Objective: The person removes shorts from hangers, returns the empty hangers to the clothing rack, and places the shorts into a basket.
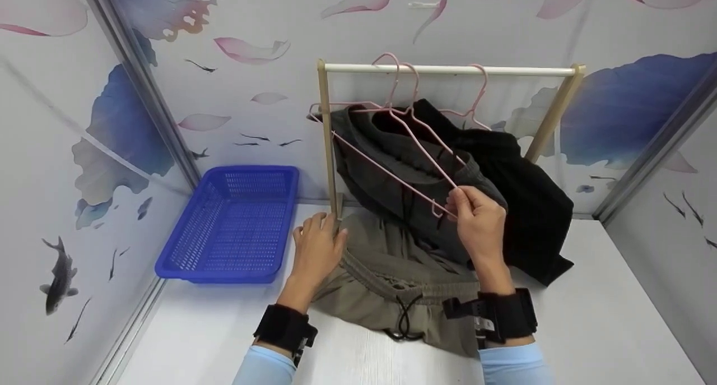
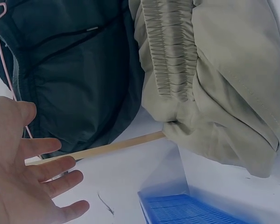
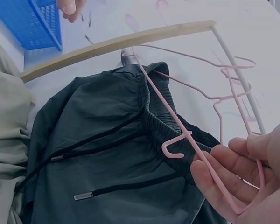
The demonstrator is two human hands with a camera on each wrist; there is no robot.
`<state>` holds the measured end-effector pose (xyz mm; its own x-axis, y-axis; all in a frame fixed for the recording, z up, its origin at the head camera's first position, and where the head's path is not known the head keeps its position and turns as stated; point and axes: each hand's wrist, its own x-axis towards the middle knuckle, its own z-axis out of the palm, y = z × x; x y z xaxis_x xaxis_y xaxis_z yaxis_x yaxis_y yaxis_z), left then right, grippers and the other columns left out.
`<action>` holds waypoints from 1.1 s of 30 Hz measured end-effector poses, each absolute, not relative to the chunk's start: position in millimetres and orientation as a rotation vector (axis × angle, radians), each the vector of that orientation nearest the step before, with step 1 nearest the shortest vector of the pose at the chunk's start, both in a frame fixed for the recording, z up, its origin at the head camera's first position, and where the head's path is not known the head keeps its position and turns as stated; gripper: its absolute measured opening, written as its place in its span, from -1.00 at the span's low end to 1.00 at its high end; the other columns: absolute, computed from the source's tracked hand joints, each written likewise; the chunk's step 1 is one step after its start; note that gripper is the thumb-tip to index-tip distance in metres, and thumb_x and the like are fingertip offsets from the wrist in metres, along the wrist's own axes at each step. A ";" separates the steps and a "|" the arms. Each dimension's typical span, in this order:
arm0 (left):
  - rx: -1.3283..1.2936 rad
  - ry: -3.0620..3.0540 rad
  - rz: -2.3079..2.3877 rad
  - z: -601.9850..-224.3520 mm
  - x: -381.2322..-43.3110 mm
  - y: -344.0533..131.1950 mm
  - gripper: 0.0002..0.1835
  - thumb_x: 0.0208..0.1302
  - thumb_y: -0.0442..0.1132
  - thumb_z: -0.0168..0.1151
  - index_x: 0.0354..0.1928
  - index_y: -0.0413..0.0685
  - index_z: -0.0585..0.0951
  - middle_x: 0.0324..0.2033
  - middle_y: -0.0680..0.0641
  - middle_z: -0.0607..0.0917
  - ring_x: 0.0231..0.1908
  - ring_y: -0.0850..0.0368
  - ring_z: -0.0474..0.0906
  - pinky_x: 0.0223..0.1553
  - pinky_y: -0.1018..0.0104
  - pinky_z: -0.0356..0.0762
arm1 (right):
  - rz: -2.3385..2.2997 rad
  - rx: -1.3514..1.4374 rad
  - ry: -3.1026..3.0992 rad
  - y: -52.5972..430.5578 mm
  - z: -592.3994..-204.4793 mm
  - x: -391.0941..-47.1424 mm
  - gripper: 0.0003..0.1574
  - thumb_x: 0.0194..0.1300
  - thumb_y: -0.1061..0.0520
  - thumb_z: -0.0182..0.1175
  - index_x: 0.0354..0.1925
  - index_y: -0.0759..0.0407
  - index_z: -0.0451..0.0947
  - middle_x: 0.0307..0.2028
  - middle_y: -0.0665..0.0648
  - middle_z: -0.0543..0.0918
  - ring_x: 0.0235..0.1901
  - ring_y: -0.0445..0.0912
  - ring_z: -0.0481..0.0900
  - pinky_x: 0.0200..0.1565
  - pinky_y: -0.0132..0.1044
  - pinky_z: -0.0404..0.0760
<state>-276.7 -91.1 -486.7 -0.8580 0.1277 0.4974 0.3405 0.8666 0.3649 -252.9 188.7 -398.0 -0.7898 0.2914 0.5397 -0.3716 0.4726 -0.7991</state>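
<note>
My right hand (image 1: 480,222) grips the near lower corner of a pink hanger (image 1: 421,146), whose hook is over the rail. In the right wrist view the fingers and thumb curl round that corner, near a small side hook. Behind this hanger, dark grey drawstring bottoms (image 1: 372,177) hang from another pink hanger. Black bottoms (image 1: 540,205) hang farther right. Khaki drawstring bottoms (image 1: 448,318) lie on the table below, their waistband toward me. My left hand (image 1: 316,250) is beside the rack's left post, over the khaki cloth's left edge; its fingers are spread and hold nothing in the left wrist view.
A clothes rack with a white rail (image 1: 521,71) and wooden posts (image 1: 552,116) stands at the back of the white table (image 1: 599,318). Left of it sits a blue plastic basket (image 1: 285,233). Printed wall panels (image 1: 269,138) enclose the back and both sides.
</note>
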 end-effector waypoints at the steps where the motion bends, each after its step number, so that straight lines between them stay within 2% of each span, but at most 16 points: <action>1: -0.342 -2.573 -0.620 -487.1 -276.3 -91.0 -0.53 0.48 -0.08 0.22 0.23 -0.30 0.60 0.16 -0.35 0.61 0.16 -0.32 0.53 0.09 -0.27 0.40 | 1.345 0.063 -2.094 188.1 -398.1 -253.4 -0.75 0.52 0.26 0.18 -0.25 0.42 0.71 -0.37 0.29 0.76 -0.35 0.08 0.79 -0.35 -0.47 0.69; 14: -0.325 -2.607 -0.621 -493.7 -271.8 -89.0 -0.51 0.48 -0.08 0.22 0.25 -0.31 0.59 0.17 -0.34 0.60 0.18 -0.31 0.53 0.10 -0.28 0.41 | 1.348 0.049 -2.192 185.2 -402.7 -255.2 -0.73 0.56 0.24 0.13 -0.20 0.38 0.71 -0.30 0.32 0.76 -0.26 0.14 0.78 -0.28 -0.45 0.71; 22: -0.339 -2.601 -0.650 -501.6 -265.6 -82.5 -0.49 0.47 -0.06 0.24 0.25 -0.32 0.58 0.15 -0.34 0.61 0.15 -0.33 0.53 0.07 -0.29 0.43 | 1.376 0.062 -2.246 191.0 -407.2 -252.3 -0.76 0.55 0.27 0.13 -0.10 0.39 0.70 -0.23 0.32 0.76 -0.21 0.11 0.77 -0.25 -0.56 0.65; 27: -0.351 -2.608 -0.693 -507.3 -257.2 -76.0 -0.48 0.48 -0.08 0.23 0.24 -0.39 0.57 0.16 -0.39 0.58 0.17 -0.37 0.50 0.10 -0.32 0.41 | 1.339 0.076 -2.245 197.0 -412.4 -248.9 -0.79 0.51 0.30 0.16 -0.09 0.39 0.70 -0.22 0.32 0.77 -0.23 0.10 0.77 -0.24 -0.60 0.62; 33: -0.343 -2.623 -0.699 -513.2 -250.1 -67.2 -0.48 0.49 -0.07 0.23 0.25 -0.37 0.56 0.16 -0.37 0.57 0.18 -0.35 0.48 0.13 -0.30 0.41 | 1.253 0.080 -2.250 207.4 -419.6 -243.8 -0.81 0.49 0.30 0.18 -0.09 0.35 0.72 -0.26 0.27 0.78 -0.34 0.00 0.75 -0.29 -0.63 0.54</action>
<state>-250.1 -67.2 -513.2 -0.8888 0.1298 0.4396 0.3314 0.8445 0.4206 -243.8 207.4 -419.6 -0.8427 0.2105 0.4955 -0.3105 0.5619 -0.7667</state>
